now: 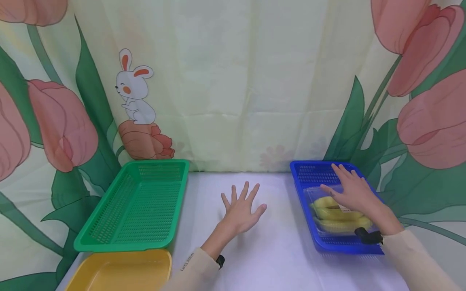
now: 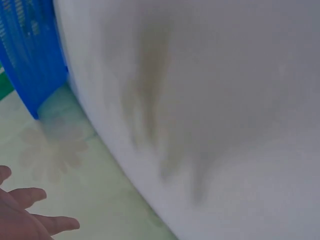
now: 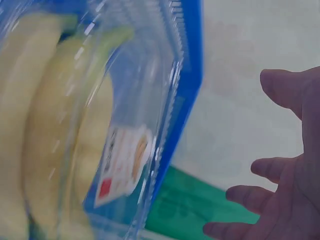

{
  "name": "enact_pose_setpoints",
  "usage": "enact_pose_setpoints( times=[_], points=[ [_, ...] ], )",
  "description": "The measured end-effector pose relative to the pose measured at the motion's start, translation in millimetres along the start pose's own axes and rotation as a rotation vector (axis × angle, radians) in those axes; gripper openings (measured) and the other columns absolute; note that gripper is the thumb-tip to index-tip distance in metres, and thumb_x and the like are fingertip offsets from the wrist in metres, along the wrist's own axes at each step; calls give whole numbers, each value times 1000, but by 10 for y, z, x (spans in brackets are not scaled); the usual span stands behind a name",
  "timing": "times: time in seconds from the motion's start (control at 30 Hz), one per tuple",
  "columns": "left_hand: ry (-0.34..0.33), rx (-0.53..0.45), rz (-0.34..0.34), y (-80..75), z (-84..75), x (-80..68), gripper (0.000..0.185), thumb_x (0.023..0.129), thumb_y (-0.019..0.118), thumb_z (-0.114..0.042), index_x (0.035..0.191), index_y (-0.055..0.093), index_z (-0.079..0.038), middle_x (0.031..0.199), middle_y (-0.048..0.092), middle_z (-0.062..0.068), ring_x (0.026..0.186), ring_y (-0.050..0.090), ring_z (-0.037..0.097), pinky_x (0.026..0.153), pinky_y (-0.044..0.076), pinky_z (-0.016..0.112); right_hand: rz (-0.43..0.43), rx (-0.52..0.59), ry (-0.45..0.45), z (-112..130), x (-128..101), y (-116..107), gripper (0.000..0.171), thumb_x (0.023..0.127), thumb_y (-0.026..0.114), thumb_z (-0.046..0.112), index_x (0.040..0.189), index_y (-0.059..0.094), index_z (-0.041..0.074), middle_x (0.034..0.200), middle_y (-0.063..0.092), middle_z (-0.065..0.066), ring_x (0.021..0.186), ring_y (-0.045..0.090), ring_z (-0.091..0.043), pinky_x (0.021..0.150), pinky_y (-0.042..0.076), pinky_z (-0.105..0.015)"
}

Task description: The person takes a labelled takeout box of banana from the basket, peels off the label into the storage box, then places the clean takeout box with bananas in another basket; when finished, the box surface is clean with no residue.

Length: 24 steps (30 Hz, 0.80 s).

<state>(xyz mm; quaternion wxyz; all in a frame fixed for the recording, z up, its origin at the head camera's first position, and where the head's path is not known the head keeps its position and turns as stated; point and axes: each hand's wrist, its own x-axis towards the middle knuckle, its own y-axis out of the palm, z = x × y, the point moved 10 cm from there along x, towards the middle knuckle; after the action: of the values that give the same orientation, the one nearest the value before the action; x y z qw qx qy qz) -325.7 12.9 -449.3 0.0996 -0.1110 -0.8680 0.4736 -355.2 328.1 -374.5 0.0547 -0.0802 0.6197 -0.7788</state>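
Lying in the blue basket (image 1: 309,210), banana pack (image 1: 336,218) under flat right hand (image 1: 354,194); left hand (image 1: 242,208) splayed, apart

A green basket (image 1: 136,206) sat at the left of the white table (image 1: 255,242), its mesh floor bare. Just in front of it, touching or nearly so, lay a yellow tray (image 1: 120,270), cut off by the lower edge of the head view. Behind the table hung a pale curtain (image 1: 233,81) printed with large pink tulips and green leaves. A white rabbit (image 1: 134,91) was printed on it, perched on a small red flower (image 1: 145,139) above the green basket.
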Motion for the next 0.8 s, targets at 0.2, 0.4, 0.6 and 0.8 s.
enact_pose_setpoints(
  times=[0.2, 0.4, 0.6, 0.8],
  points=[
    [2, -141, 42, 212, -230, 25, 71, 106, 38, -65, 170, 21, -37, 180, 15, 6, 163, 8, 56, 122, 2, 86, -12, -9, 3, -291, -69, -36, 98, 105, 56, 57, 164, 18, -12, 161, 22, -50, 138, 26, -79, 106, 28, -91],
    [44, -244, 79, 469, -483, 51, 72, 107, 42, -60, 170, 23, -33, 179, 21, 6, 162, 18, 53, 125, 17, 81, 13, 34, 47, -666, -152, -21, 99, 106, 57, 53, 160, 16, -20, 155, 25, -54, 138, 30, -74, 110, 32, -85],
    [110, -421, 120, 729, -744, 84, 72, 108, 49, -49, 170, 25, -20, 177, 27, 8, 164, 27, 33, 135, 27, 52, 46, 78, 95, -917, -239, -3, 97, 108, 53, 52, 153, 19, -27, 148, 30, -58, 131, 35, -76, 105, 37, -84],
    [51, -623, 136, 910, -855, 114, 73, 107, 55, -46, 169, 27, -19, 175, 34, 1, 158, 42, 30, 130, 38, 44, 60, 69, 134, -1020, -290, -17, 88, 108, 52, 50, 146, 33, -27, 138, 44, -56, 122, 47, -75, 93, 49, -79]
  ],
)
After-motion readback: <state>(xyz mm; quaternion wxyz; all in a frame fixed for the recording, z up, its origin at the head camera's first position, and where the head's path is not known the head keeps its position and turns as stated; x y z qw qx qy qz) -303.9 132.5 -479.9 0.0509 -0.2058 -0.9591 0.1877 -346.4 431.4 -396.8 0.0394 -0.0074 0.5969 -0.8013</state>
